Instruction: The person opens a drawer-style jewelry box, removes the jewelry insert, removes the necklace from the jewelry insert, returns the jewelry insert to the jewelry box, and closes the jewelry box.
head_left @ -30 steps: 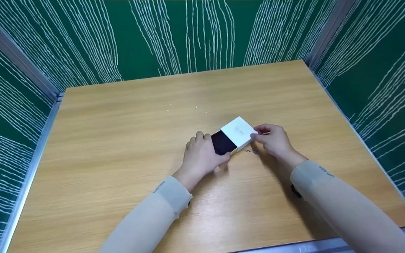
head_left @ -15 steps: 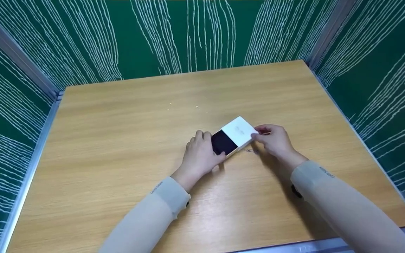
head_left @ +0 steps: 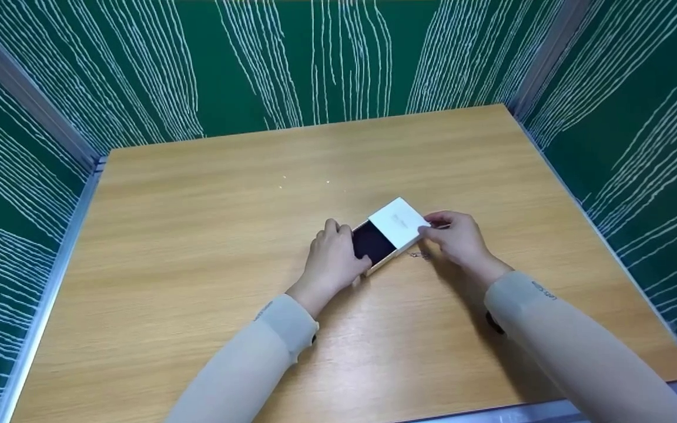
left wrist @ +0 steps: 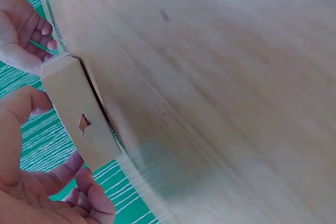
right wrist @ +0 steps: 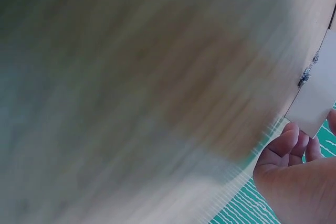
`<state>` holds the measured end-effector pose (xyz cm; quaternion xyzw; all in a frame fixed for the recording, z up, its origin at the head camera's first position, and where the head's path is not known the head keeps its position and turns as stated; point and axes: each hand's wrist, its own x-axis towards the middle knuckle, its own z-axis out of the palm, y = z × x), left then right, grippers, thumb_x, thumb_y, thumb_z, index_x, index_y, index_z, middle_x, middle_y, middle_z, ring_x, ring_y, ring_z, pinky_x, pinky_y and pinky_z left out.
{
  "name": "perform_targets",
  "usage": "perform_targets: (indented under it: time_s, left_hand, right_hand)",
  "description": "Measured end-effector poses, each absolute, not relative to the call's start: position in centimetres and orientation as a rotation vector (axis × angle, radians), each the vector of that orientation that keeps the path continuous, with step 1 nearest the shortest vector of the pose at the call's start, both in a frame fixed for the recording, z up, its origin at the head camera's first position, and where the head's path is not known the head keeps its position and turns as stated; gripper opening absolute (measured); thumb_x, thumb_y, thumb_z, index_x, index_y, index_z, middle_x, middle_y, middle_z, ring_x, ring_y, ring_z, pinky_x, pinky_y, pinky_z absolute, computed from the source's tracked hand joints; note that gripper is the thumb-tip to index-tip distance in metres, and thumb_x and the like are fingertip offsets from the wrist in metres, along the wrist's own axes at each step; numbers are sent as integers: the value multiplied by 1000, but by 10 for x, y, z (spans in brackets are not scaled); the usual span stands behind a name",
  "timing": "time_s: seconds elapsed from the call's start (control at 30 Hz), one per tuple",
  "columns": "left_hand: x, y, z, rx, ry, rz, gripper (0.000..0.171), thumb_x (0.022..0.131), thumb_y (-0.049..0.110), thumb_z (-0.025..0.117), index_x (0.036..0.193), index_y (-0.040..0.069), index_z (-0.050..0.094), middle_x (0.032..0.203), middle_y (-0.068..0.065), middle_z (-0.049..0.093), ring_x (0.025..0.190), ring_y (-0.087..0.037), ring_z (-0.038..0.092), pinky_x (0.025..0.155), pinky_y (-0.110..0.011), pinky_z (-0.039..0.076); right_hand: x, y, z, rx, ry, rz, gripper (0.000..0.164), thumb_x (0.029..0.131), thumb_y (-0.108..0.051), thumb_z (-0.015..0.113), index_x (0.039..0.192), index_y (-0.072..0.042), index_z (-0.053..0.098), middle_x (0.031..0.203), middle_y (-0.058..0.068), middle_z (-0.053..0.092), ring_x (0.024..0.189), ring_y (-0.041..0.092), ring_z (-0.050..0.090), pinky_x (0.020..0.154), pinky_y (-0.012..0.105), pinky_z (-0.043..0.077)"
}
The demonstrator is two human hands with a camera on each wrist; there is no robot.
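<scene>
A small white drawer box lies slanted on the table, its white sleeve (head_left: 399, 223) partly slid off the inner tray. Dark lining (head_left: 374, 242) shows in the exposed part of the tray. My left hand (head_left: 331, 258) grips the tray's near-left end, thumb at the front corner and fingers over the far side. A star-shaped cutout (left wrist: 84, 124) marks that end face in the left wrist view. At the opposite end my right hand (head_left: 461, 238) pinches the sleeve's corner between thumb and fingers. Close beside the box's front side lies a thin silvery chain (right wrist: 308, 72).
Tiny pale specks (head_left: 328, 182) are scattered on the wooden table (head_left: 209, 235) beyond the box. Green panels (head_left: 238, 70) with white streaks stand along the back and both sides. A metal rail (head_left: 515, 411) runs along the front edge.
My left thumb has drawn back along the tray's front corner, leaving more of the tray's edge and dark lining showing. The right hand and sleeve stay about where they were.
</scene>
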<state>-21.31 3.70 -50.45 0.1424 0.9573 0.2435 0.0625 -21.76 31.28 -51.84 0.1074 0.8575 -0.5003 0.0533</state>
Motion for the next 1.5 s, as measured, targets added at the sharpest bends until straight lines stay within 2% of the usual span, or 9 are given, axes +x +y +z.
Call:
perform_targets:
  time_s: [0.4,0.63,0.77,0.87,1.03,1.27,1.4,1.5]
  left_hand:
    - [-216,40,-506,420,2905,679,63,97,45,84,136,-2,71,141,-18,57,118,-36,64,113,-49,55]
    - [-216,40,-507,427,2886,687,58,98,40,83,135,-3,72,141,-18,56,120,-37,63,112,-47,54]
    - [-215,37,-507,424,2879,717,63,98,45,82,141,0,69,142,-17,55,120,-37,63,111,-48,55]
    - [-213,34,-506,409,2867,747,73,95,51,85,144,2,64,141,-17,54,119,-36,62,110,-48,55]
    - [-209,27,-504,378,2854,772,89,87,58,90,144,-3,60,138,-16,55,119,-36,60,110,-48,56]
    - [-205,20,-504,341,2843,769,89,83,61,94,135,-3,62,132,-15,57,115,-33,60,109,-46,57]
    - [-205,20,-505,350,2848,765,88,81,58,96,135,-3,63,131,-14,58,114,-32,61,110,-45,58]
    - [-205,21,-505,369,2863,750,89,82,57,96,138,-5,63,133,-16,59,116,-33,63,110,-45,58]
  right_hand:
    - [-218,313,-520,320,2617,-1522,48,107,-21,76,149,1,69,139,21,70,114,21,63,81,17,56]
    - [-216,311,-520,320,2603,-1575,45,107,-19,77,145,4,71,128,16,71,99,14,61,68,17,51]
    - [-216,311,-519,335,2594,-1553,46,107,-20,77,146,2,71,129,15,70,99,15,61,69,18,52]
    - [-217,312,-518,346,2585,-1525,47,108,-23,76,148,1,70,134,17,69,101,17,61,71,19,53]
    - [-217,315,-517,333,2593,-1503,49,109,-24,76,150,0,68,139,21,69,106,19,62,77,19,54]
    - [-219,315,-513,352,2560,-1473,51,110,-27,74,155,-4,65,145,19,66,115,22,62,85,23,57]
    - [-219,314,-514,356,2580,-1461,51,110,-28,74,154,-3,66,143,20,67,112,22,64,83,22,57]
    - [-219,314,-515,332,2615,-1482,50,108,-25,77,151,0,69,134,18,71,102,16,67,73,19,55]
